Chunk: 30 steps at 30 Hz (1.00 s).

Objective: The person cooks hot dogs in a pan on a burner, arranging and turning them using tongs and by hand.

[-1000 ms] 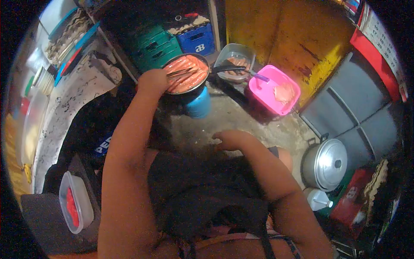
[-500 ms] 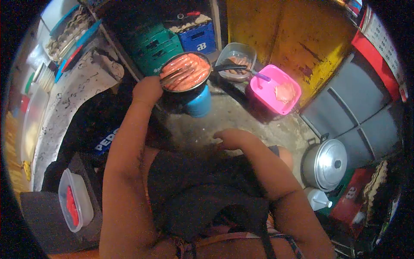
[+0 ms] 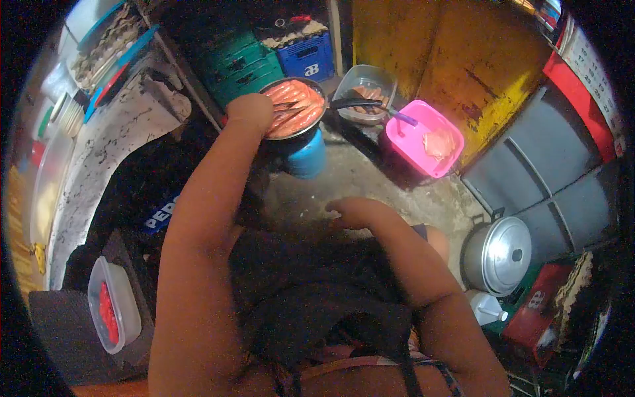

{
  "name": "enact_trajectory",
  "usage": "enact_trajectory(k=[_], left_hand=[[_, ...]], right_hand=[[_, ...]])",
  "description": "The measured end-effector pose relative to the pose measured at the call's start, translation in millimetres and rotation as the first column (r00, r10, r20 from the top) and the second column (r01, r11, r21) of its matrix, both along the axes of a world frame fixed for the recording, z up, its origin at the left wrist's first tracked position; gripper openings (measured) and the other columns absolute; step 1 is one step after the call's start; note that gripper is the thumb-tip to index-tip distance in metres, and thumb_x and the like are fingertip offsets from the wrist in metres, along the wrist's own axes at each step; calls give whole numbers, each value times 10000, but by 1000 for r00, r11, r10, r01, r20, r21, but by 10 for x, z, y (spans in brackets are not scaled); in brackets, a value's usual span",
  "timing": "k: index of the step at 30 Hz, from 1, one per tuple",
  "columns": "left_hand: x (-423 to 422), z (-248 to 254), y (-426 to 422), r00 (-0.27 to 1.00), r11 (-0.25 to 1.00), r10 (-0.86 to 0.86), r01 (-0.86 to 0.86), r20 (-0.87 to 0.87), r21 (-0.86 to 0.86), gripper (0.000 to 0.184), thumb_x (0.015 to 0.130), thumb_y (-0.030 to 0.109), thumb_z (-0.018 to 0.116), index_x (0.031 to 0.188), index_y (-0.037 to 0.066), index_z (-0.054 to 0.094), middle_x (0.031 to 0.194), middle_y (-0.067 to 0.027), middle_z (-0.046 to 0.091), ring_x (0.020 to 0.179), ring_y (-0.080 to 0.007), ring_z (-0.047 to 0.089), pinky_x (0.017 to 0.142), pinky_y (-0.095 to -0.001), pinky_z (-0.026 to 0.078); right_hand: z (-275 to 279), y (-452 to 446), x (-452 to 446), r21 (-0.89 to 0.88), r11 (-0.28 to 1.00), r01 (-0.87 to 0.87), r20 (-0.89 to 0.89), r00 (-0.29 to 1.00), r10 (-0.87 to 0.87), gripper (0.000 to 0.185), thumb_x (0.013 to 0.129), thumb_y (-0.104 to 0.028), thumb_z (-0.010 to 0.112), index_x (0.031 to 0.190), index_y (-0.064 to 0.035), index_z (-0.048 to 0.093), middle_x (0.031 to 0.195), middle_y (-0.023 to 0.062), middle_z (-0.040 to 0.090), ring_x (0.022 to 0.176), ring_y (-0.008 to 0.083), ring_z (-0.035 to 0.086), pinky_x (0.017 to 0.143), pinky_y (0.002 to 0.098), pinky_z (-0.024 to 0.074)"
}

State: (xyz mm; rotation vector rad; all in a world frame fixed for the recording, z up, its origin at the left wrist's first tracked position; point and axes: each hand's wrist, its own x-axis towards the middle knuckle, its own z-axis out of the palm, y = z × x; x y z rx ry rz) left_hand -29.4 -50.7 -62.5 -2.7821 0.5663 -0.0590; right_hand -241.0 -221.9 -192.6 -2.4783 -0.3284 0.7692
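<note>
A black frying pan (image 3: 323, 110) full of reddish sausages (image 3: 305, 104) sits above a blue gas cylinder (image 3: 308, 159), its handle pointing right. My left hand (image 3: 251, 112) is at the pan's left edge, closed round metal tongs (image 3: 286, 111) whose tips lie among the sausages; the grip end is hidden by the hand. Low over my lap, away from the pan, my right hand (image 3: 354, 213) has its fingers loosely apart and nothing in them.
Behind the pan's handle stands a clear container (image 3: 367, 79) with more sausages. Right of it are a pink basin (image 3: 456, 135) with a purple-handled utensil, and a lidded pot (image 3: 506, 255). Crates (image 3: 304, 56) stand behind. A tub (image 3: 126, 298) holding red pieces is at left.
My left hand has moved right and slightly up, bringing the tongs further over the pan. My right hand stays almost where it was.
</note>
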Motion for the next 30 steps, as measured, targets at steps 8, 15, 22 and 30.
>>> enact_trajectory(k=[8, 15, 22, 30], left_hand=[[-248, 69, 311, 998, 976, 69, -71, -13, -205, 278, 838, 228, 581, 1018, 59, 710, 1084, -205, 667, 974, -371, 656, 828, -465, 525], [-111, -227, 726, 997, 933, 64, -46, 40, -356, 273, 796, 252, 663, 996, 66, 670, 1003, -189, 677, 960, -374, 648, 815, -467, 521], [-150, -365, 593, 997, 831, 82, -61, 14, -553, 295, 779, 265, 712, 1011, 88, 670, 1011, -170, 682, 960, -370, 649, 813, -473, 515], [96, -840, 515, 997, 672, 71, -53, -7, -738, 417, 770, 239, 733, 1158, 121, 640, 1017, -173, 686, 959, -379, 649, 830, -457, 503]], right_hand=[[-181, -54, 19, -13, 1000, -26, 37, 999, 27, 577, 858, -369, 653, 1355, -114, 507, 1323, 182, 552, 1202, 363, 534, 1009, 451, 424], [-49, 25, -5, -44, 999, 15, 13, 1000, -14, 582, 863, -389, 649, 1359, -116, 513, 1332, 161, 553, 1214, 357, 527, 1015, 447, 421], [-148, 24, 34, -59, 998, -1, -2, 1000, 0, 599, 864, -421, 649, 1356, -108, 514, 1339, 166, 546, 1227, 361, 514, 1026, 443, 411], [-184, 34, 70, -54, 998, -23, 29, 999, 25, 609, 868, -455, 628, 1353, -105, 512, 1338, 173, 545, 1217, 366, 521, 1018, 450, 414]])
